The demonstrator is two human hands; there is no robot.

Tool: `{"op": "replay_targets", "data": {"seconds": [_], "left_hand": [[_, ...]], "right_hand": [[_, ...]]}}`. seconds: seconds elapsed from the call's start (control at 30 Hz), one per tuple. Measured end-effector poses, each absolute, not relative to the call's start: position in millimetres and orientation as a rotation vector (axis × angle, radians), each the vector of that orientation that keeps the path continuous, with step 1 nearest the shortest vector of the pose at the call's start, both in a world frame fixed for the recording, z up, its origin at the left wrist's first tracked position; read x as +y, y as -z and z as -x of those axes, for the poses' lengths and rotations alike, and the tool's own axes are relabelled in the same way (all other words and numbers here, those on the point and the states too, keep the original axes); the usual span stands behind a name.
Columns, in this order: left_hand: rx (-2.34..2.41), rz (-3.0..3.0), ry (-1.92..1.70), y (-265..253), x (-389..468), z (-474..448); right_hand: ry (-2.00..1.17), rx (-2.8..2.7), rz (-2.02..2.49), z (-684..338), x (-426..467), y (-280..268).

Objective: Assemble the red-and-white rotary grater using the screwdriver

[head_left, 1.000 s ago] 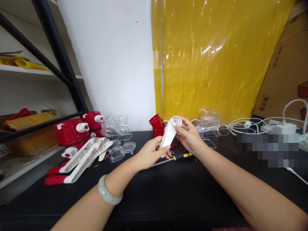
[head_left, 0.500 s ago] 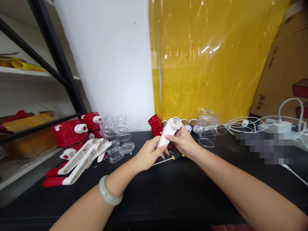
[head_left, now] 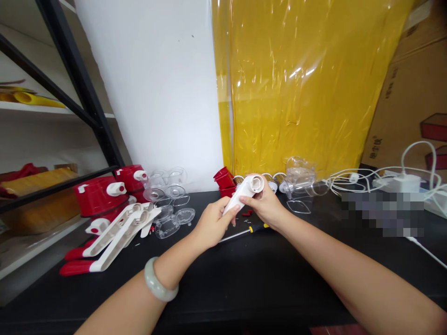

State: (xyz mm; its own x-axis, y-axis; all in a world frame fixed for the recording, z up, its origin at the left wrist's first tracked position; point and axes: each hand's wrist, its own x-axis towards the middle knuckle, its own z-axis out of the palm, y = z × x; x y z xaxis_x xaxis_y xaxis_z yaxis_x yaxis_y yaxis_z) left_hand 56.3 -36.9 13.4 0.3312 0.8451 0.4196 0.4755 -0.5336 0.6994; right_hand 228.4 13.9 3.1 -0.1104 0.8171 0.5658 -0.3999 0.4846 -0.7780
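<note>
A white plastic crank handle (head_left: 242,191) with a round socket at its upper end is held above the black table. My left hand (head_left: 217,220) is closed round its lower part, thumb on top. My right hand (head_left: 264,204) grips it near the socket, thumb across the side and fingers behind. Beneath the hands lies a screwdriver (head_left: 240,233) with a yellow and black handle. Small red parts (head_left: 247,213) and some tiny screws lie just behind it. The handle's lower end is hidden by my left hand.
On the left are red housings (head_left: 99,195), white cranks with red grips (head_left: 117,242) and clear plastic parts (head_left: 171,221). Red cups (head_left: 224,179), metal drums (head_left: 279,180) and clear containers (head_left: 301,174) stand at the back. White cables (head_left: 363,179) and a charger (head_left: 407,184) lie right.
The white handle has turned slightly, its socket now facing more to the right. Both hands keep their hold. The whole view has shifted slightly.
</note>
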Motion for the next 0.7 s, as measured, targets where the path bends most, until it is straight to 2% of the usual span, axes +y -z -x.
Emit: {"op": "replay_targets", "data": {"seconds": [0.7], "left_hand": [[1.080, -2.247, -1.093, -5.4, -34.0, -55.5]], "right_hand": [[-0.819, -1.508, 0.426, -230.5, 1.7, -9.0]]}}
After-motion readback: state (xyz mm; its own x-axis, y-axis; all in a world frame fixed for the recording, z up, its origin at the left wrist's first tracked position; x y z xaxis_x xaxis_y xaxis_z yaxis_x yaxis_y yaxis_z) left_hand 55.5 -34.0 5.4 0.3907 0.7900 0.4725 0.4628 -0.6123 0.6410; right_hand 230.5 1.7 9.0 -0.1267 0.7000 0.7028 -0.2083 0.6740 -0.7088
